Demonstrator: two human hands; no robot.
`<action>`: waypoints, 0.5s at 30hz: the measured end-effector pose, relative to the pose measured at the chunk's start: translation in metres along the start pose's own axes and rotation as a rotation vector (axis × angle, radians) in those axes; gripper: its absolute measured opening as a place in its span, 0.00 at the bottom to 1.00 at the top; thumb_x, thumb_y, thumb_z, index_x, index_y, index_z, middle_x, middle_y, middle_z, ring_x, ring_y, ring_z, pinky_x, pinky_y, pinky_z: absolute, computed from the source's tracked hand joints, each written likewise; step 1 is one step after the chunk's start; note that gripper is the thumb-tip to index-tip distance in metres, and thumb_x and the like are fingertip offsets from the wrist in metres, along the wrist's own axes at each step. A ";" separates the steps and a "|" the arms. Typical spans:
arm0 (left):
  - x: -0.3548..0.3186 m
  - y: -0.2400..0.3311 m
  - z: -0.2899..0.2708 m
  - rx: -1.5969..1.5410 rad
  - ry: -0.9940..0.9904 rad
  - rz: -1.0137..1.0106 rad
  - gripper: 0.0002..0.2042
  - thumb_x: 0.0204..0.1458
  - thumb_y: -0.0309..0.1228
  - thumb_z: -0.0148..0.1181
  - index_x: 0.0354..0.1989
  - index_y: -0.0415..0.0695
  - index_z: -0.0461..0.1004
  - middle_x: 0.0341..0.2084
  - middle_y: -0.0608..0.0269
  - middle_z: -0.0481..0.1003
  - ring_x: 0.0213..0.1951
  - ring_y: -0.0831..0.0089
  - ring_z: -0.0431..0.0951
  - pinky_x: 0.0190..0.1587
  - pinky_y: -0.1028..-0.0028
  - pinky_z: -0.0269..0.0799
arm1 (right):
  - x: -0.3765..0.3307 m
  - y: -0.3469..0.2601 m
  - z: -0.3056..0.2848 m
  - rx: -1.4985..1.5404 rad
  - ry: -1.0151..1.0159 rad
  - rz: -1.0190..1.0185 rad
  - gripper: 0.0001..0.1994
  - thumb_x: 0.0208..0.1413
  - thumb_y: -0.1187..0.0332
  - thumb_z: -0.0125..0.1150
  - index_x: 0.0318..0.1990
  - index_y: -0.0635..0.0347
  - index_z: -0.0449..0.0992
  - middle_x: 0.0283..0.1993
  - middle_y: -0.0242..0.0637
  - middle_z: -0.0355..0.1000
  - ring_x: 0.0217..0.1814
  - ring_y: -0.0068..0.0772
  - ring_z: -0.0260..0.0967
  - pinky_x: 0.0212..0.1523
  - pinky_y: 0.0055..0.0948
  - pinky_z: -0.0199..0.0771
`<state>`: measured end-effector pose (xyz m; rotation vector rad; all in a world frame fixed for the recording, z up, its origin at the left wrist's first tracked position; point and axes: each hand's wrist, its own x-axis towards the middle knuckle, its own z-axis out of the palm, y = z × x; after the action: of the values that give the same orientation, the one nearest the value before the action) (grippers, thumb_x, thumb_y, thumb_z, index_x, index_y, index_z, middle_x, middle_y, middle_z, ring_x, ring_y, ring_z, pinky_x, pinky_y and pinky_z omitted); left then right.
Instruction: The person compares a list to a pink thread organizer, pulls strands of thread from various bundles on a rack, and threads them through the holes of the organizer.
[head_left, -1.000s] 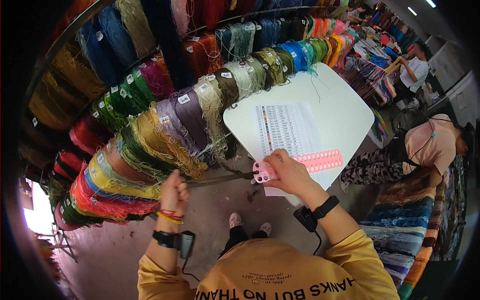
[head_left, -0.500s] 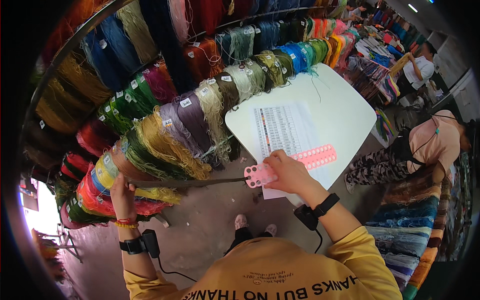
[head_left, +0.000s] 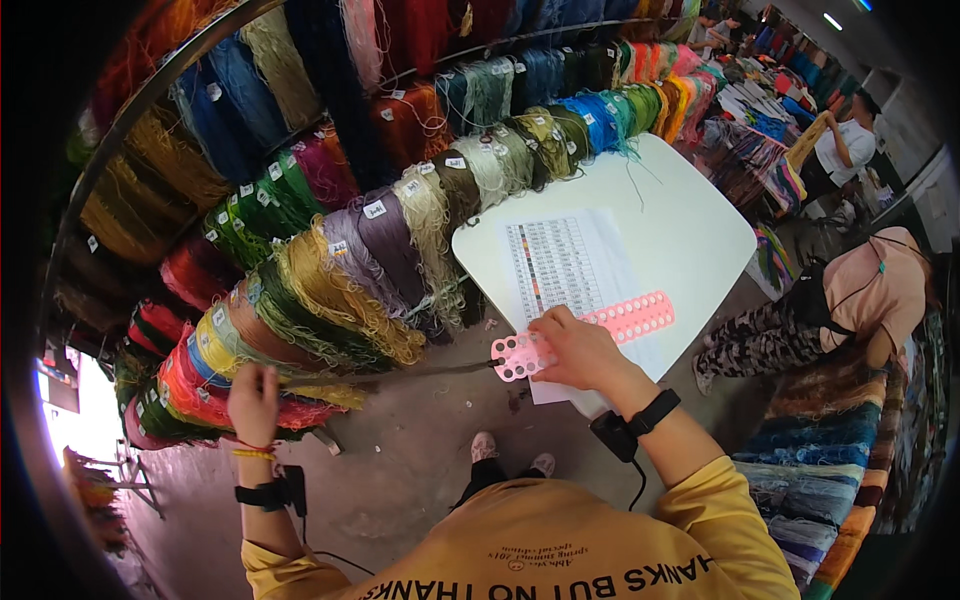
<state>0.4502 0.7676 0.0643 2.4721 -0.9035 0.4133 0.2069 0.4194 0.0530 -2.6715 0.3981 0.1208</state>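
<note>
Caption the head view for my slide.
Left hand holding dark threads stretched from a pink perforated board in right hand.

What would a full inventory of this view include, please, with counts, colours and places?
Table: one, white, ahead
Chart: one, white, on the table
Perforated strip: one, pink, over the table's near edge
Thread bundle: one, dark, stretched left from the strip
Skeins: many, multicoloured, left, ahead and lower right
Tags: many, white, on the skeins
Co-workers: at least three, pink or white tops nearest, right and upper right
Floor: one, grey, below
Shoes: two, pale, lower centre
Shirt: one, yellow, bottom
Left hand: one, bare, fingers closed on the thread bundle
Right hand: one, bare, fingers gripping the strip
</note>
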 end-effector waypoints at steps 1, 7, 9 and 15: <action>-0.005 0.006 0.009 0.071 0.027 0.174 0.06 0.43 0.27 0.54 0.22 0.40 0.65 0.21 0.55 0.68 0.26 0.59 0.68 0.28 0.66 0.61 | 0.001 0.000 0.000 -0.001 -0.001 -0.002 0.28 0.34 0.58 0.65 0.46 0.53 0.63 0.47 0.34 0.58 0.43 0.37 0.65 0.39 0.34 0.67; -0.035 0.112 0.110 -0.959 -0.548 -0.136 0.13 0.48 0.29 0.52 0.43 0.42 0.67 0.42 0.62 0.66 0.31 0.77 0.72 0.32 0.79 0.67 | 0.001 -0.002 0.000 0.011 0.007 0.010 0.28 0.33 0.58 0.65 0.46 0.53 0.64 0.45 0.34 0.59 0.41 0.38 0.66 0.37 0.34 0.68; -0.028 0.151 0.128 -1.306 -0.803 -0.435 0.12 0.51 0.31 0.50 0.42 0.40 0.67 0.38 0.64 0.68 0.26 0.81 0.71 0.28 0.84 0.65 | 0.002 -0.005 0.002 0.036 0.035 0.010 0.28 0.31 0.59 0.67 0.44 0.52 0.65 0.43 0.33 0.60 0.39 0.39 0.66 0.36 0.35 0.69; -0.024 0.162 0.164 -1.331 -0.978 -0.458 0.08 0.51 0.33 0.50 0.30 0.40 0.69 0.19 0.73 0.67 0.21 0.86 0.64 0.22 0.86 0.59 | 0.001 -0.003 0.003 0.041 0.021 0.020 0.29 0.32 0.57 0.66 0.45 0.53 0.65 0.45 0.34 0.59 0.39 0.39 0.66 0.36 0.34 0.69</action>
<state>0.3440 0.5855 -0.0315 1.3669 -0.5250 -1.2462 0.2082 0.4230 0.0513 -2.6311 0.4297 0.0901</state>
